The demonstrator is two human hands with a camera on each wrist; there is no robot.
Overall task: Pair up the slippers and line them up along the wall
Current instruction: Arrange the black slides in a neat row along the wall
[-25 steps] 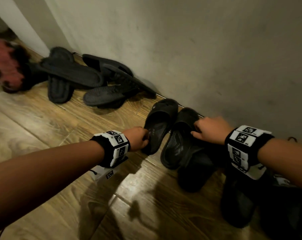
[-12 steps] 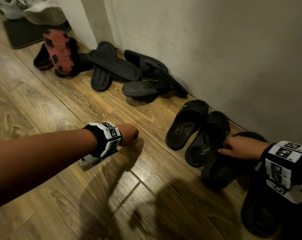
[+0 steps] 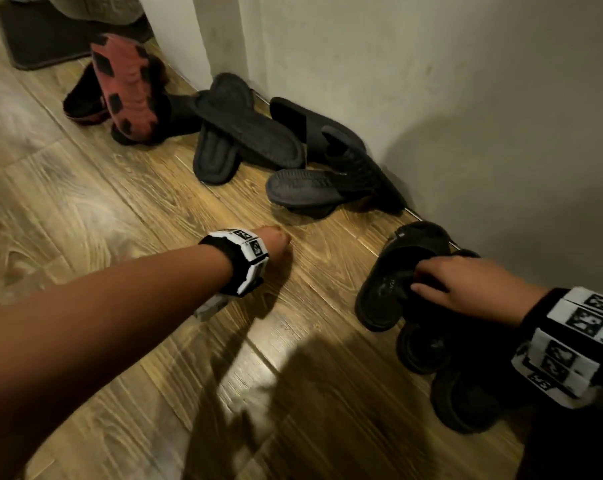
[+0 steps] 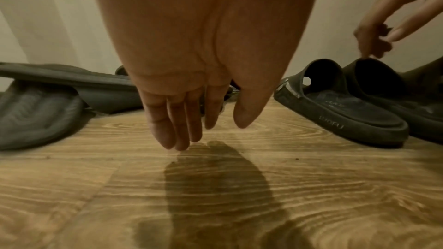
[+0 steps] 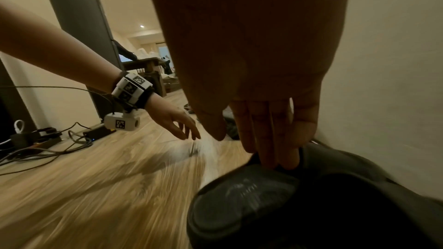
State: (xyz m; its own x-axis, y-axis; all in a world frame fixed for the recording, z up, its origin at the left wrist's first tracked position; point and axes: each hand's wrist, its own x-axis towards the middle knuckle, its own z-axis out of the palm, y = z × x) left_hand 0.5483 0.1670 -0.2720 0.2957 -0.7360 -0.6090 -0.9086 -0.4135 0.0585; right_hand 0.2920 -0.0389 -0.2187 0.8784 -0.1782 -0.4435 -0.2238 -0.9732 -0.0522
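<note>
1. Left hand (image 4: 191,90) is hovering over the wooden floor (image 3: 127,209), fingers relaxed, holding nothing.
2. Right hand (image 3: 466,285) is resting straight fingers on the black slipper pair (image 3: 390,282) lying at the wall (image 3: 431,98).

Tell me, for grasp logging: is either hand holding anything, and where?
Nothing: left hand is empty; right hand only touches a black slipper at its strap, fingers straight.

A home hallway: slippers (image 3: 244,133) heaped on wood floor (image 3: 85,209).

I see my right hand (image 5: 258,120) with straight fingers touching a dark slipper (image 5: 251,196) beside the wall (image 5: 395,63).
</note>
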